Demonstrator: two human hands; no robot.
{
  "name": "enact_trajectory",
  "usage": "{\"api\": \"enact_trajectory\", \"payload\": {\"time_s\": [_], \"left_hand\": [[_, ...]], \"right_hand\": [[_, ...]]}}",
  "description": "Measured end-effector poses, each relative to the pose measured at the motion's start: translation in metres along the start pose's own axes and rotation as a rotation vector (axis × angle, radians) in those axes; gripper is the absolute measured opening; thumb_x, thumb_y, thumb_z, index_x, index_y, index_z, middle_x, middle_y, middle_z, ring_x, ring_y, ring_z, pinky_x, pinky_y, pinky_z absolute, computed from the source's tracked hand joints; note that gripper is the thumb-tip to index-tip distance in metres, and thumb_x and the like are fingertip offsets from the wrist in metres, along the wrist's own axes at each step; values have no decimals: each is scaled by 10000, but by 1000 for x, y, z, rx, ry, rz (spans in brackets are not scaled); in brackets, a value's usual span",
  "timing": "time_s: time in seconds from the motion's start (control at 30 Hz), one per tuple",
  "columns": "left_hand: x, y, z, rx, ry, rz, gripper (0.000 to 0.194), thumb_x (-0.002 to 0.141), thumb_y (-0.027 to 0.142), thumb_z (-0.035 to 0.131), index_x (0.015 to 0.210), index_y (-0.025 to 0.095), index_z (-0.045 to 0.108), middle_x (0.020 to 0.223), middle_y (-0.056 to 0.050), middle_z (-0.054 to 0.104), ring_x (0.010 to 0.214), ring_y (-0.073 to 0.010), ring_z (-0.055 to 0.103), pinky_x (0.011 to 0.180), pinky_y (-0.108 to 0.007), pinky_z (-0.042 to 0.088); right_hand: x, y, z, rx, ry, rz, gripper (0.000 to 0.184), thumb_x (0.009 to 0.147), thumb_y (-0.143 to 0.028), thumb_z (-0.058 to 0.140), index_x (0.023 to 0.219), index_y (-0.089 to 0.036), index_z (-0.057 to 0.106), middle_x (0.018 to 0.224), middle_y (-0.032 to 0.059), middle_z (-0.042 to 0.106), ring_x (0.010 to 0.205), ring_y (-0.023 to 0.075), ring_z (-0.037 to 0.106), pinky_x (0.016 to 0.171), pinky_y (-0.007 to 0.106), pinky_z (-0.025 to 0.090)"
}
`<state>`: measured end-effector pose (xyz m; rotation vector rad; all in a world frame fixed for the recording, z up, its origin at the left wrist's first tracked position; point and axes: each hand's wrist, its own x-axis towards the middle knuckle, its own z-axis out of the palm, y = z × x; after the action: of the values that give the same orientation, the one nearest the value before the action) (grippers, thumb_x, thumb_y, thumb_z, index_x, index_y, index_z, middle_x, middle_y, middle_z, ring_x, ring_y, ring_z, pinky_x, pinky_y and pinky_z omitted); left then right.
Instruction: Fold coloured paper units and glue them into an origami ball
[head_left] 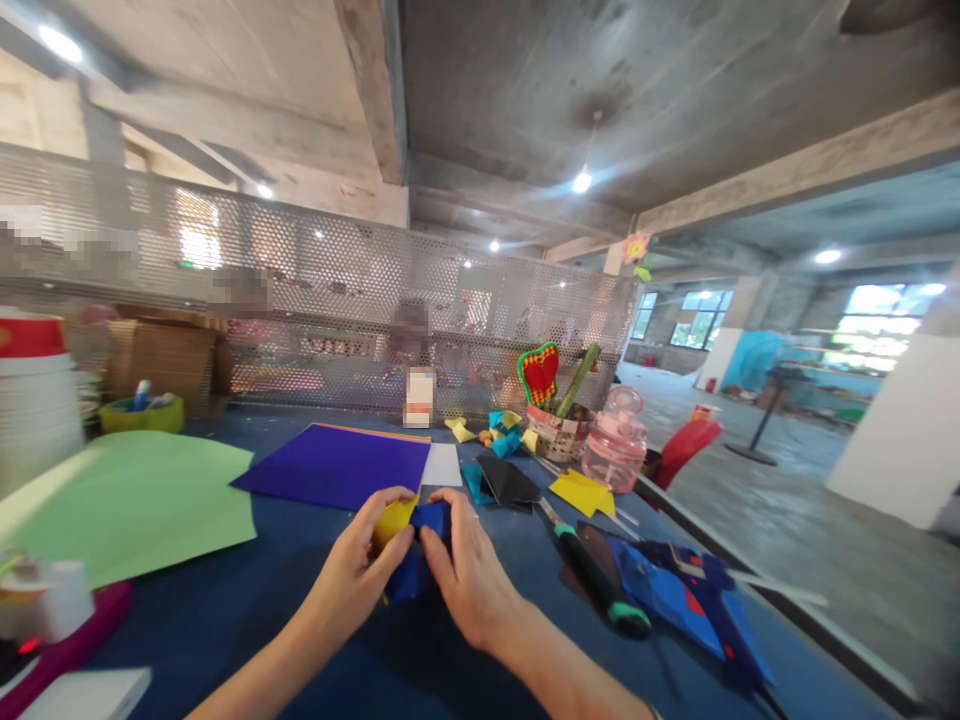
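Note:
Between both hands is a small folded piece of blue and yellow craft paper or felt [409,578], held just above the blue tabletop. My left hand [375,545] grips its yellow side, thumb in front and fingers behind. On the blue side, my right hand [461,560] pinches it with thumb and fingers. The thumbs almost meet at the middle, and the hands hide much of the piece. Behind it lie dark purple sheets [337,468] and a small white sheet [444,465].
Light green sheets [165,490] lie left. On the right are a black-handled tool [596,570], a blue glue gun [697,590], black pieces [508,482], yellow pieces [583,492], a pink bottle [615,440] and a basket [556,432]. A perforated panel [337,300] stands behind.

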<state>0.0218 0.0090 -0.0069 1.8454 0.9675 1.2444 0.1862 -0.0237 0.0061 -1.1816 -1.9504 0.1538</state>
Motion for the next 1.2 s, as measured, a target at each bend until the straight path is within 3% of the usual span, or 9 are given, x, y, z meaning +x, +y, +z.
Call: {"api": "enact_trajectory", "payload": {"time_s": [0.1,0.33,0.57,1.2], "left_hand": [[0,-1,0,-20,-15,30,336,880,390,474,1181,246,511,1188,-41,570,1101,-198,530,895,-293,437],[-2,1,0,9,13,35,266,896,394,437,1085,229,525,1027,-28,568,896,-177,537,742,-270,431],[-5,3,2,-38,-11,8,261,914,408,401,1088,234,485,1070,-44,562,984,-197,536,654,-252,413],[-3,-1,2,-56,-27,14,256,922,402,398,1091,228,477,1063,-36,554,962,-186,522,727,-279,397]], "right_hand": [[-1,0,0,-1,-6,8,292,961,-257,391,1242,-177,379,1214,132,536,1148,225,528,996,428,449],[-2,1,0,6,-11,29,281,974,-283,372,1234,-178,377,1201,129,534,1143,219,529,992,422,447],[-1,1,1,-10,-6,27,275,967,-272,382,1228,-186,374,1181,127,546,1114,226,547,971,435,459],[2,0,3,22,-26,98,289,982,-309,344,1239,-180,366,1227,135,536,1160,225,526,992,429,437]]}}
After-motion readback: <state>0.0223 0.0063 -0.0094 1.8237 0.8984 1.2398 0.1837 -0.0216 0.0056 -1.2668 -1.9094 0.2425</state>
